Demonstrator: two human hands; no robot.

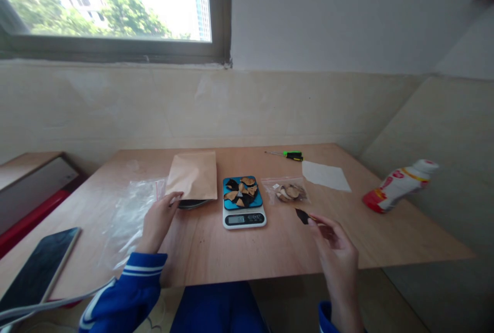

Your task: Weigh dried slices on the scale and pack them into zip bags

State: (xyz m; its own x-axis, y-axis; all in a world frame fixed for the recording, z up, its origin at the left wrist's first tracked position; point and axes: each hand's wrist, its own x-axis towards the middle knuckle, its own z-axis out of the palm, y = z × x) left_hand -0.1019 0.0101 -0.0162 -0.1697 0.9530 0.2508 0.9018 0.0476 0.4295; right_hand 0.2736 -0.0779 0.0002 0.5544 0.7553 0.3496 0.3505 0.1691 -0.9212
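i see a wooden surface (239,250) under a window. the scale (244,202) sits ahead-left of my right hand (336,256), which pinches a dark chip (302,215); my left hand (158,221), fingers loosely open, touches the paper bag (194,174).

The worktop (270,250) is matt, pale wood. On it lie a matt brown paper bag (194,174), 2 clear, shiny plastic bags (131,209) (286,191), a glossy plastic bottle (397,185) and a scale (243,202) with a smooth blue top.
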